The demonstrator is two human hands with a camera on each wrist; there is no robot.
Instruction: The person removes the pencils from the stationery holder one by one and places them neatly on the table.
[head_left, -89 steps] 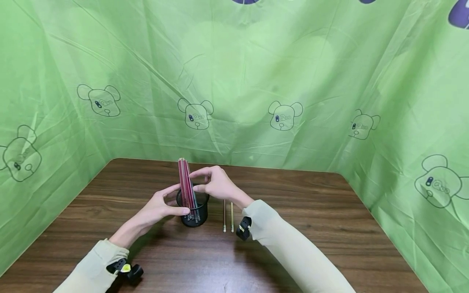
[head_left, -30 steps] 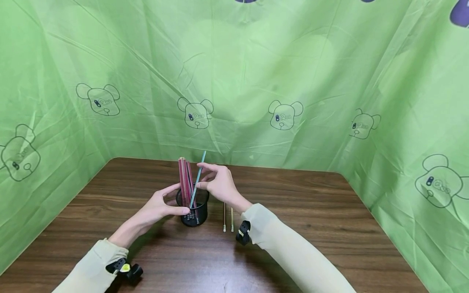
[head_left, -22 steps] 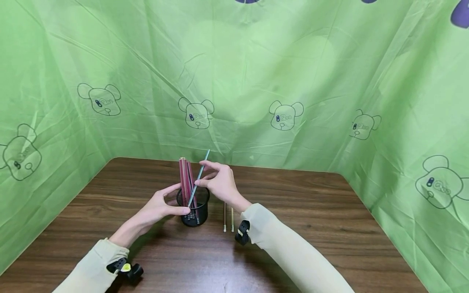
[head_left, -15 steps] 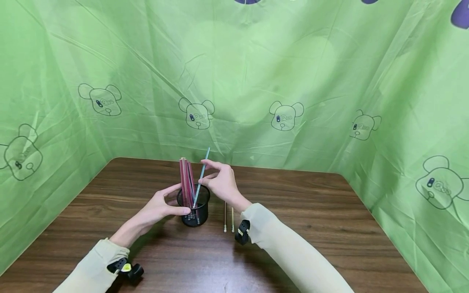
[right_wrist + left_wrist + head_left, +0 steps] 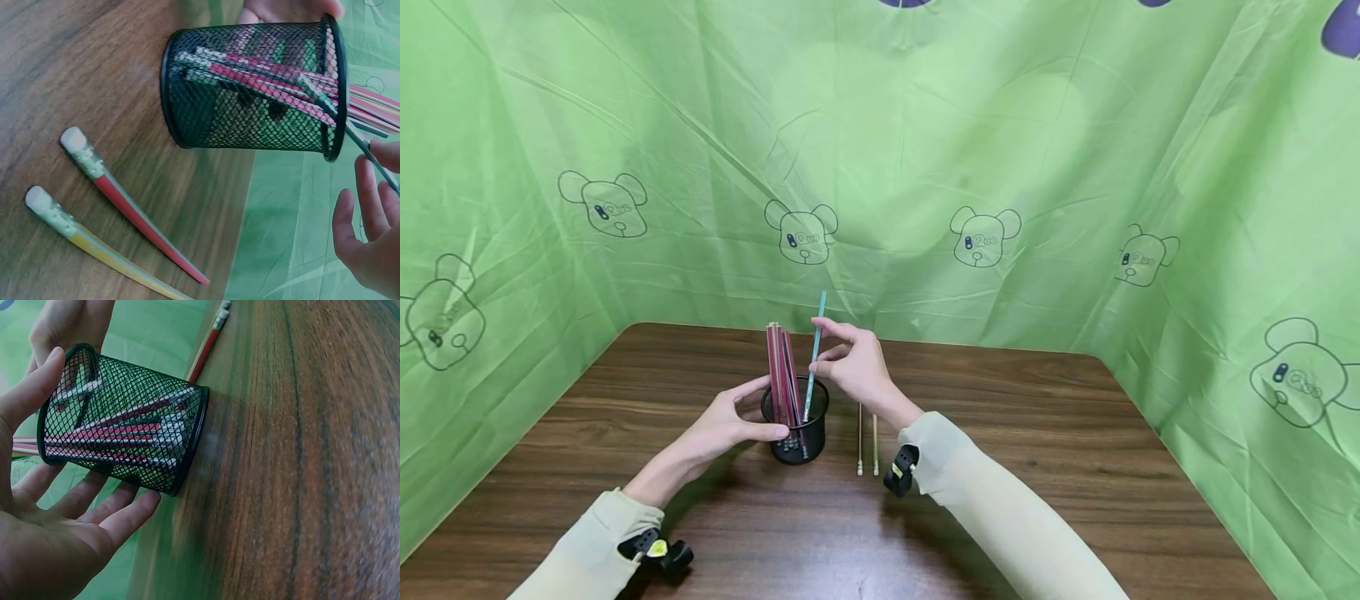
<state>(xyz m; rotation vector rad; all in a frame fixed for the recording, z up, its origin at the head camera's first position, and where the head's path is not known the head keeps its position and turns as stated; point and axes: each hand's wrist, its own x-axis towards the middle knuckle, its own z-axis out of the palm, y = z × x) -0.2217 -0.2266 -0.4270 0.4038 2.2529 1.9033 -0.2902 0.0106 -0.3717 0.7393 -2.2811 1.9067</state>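
The right hand pinches a slim blue pencil partway into the round black mesh cup the left hand grips short of the brown wooden table's far edge, red pencils already inside, two eraser-tipped pencils remaining outside.

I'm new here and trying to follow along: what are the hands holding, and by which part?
The right hand pinches the blue pencil by its upper shaft; the left hand holds the mesh cup by its side and rim.

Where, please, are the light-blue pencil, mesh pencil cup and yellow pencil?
Light-blue pencil (image 5: pixel 817 343), head view, mid-shaft.
Mesh pencil cup (image 5: pixel 247 129), right wrist view, side wall.
Yellow pencil (image 5: pixel 103 251), right wrist view, painted shaft.
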